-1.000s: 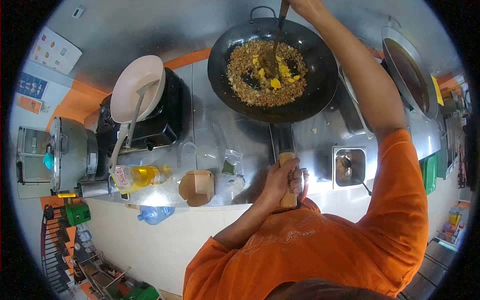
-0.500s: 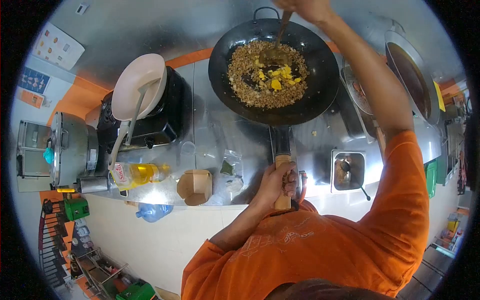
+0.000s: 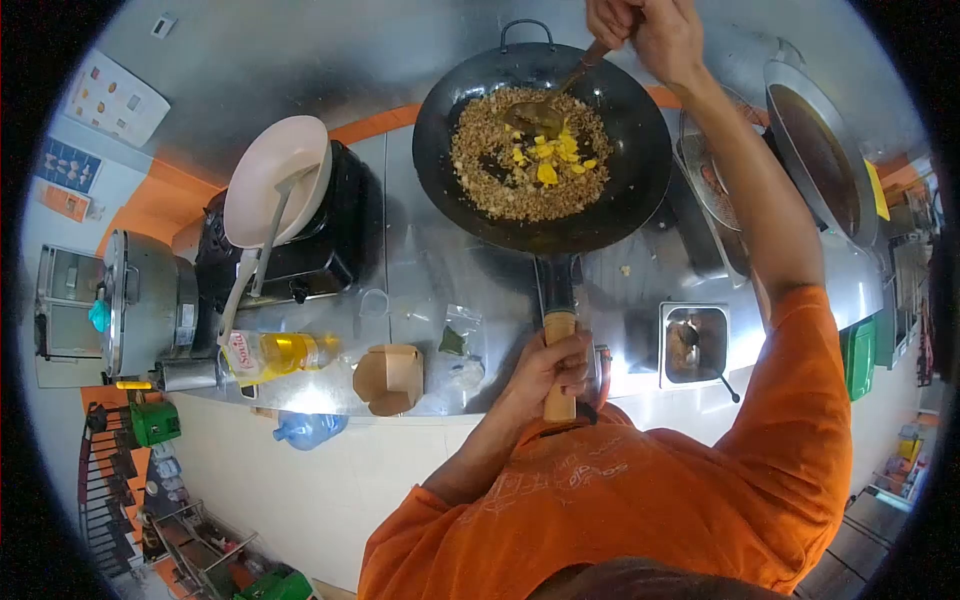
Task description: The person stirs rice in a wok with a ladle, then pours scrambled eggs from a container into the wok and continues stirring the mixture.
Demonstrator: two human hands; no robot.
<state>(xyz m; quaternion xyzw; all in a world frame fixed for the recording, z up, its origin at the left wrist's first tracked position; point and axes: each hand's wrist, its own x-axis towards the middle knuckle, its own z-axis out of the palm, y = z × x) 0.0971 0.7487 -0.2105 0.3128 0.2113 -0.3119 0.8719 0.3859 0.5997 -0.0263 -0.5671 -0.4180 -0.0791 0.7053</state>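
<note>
My left hand (image 3: 548, 372) is closed round the wooden handle (image 3: 560, 330) of a large black wok (image 3: 645, 150). Brown crumbly food (image 3: 530, 202) is spread over the wok's middle, with yellow pieces (image 3: 547, 174) on top. Up at the top edge, my right hand (image 3: 655, 35) grips the handle of a spatula (image 3: 590, 60), which slants down to the left. The spatula's blade touches the food just above the yellow pieces.
A pale pan (image 3: 262, 165) with a utensil in it sits on a black stove (image 3: 345, 225) at left. Nearer are an oil bottle (image 3: 285, 353), an open carton (image 3: 390, 380) and a plastic bag (image 3: 460, 330). At right are a metal container (image 3: 695, 375) and a large pan (image 3: 820, 150).
My right hand has moved to the right and slightly down, and the spatula leans more to the right. The spatula's blade has shifted a little left. The wok appears slightly further left.
</note>
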